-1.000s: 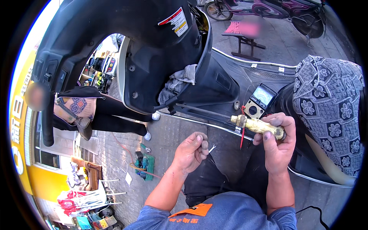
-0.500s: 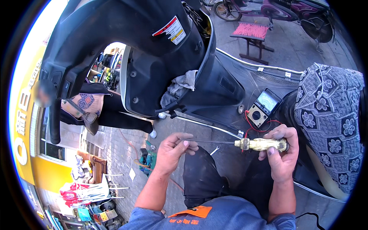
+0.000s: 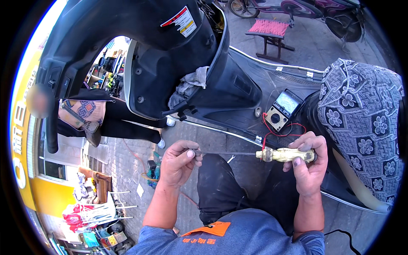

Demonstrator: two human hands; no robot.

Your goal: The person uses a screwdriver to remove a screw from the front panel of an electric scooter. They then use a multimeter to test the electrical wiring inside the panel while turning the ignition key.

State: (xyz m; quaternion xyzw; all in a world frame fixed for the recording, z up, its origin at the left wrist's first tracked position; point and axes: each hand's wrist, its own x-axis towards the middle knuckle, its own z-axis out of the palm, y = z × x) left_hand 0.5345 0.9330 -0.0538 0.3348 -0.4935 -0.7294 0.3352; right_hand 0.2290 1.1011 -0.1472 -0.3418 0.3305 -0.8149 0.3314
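My right hand (image 3: pixel 308 165) grips the yellowed handle of a screwdriver (image 3: pixel 280 155), its long thin shaft lying roughly level in front of me. The fingers of my left hand (image 3: pixel 180 163) are closed round the tip end of that shaft; the tip itself is hidden. Just beyond my right hand, an analog multimeter (image 3: pixel 278 120) with red and black leads rests on the scooter's footboard (image 3: pixel 242 126). A crumpled grey rag (image 3: pixel 189 85) is in the scooter's black front compartment (image 3: pixel 153 74). A small wrench (image 3: pixel 230 159) lies on the pavement near my knee.
A patterned seat cover (image 3: pixel 357 119) is at right. A person (image 3: pixel 106 114) in dark trousers stands left, beyond the scooter. A pink-topped stool (image 3: pixel 268 29) and purple bike (image 3: pixel 306 12) stand behind. Green tools (image 3: pixel 153 170), hoses and piled goods (image 3: pixel 89 212) lie on the pavement at lower left.
My left hand has moved left and closed on the screwdriver's tip end. My right hand has brought the screwdriver from a downward slant to nearly level.
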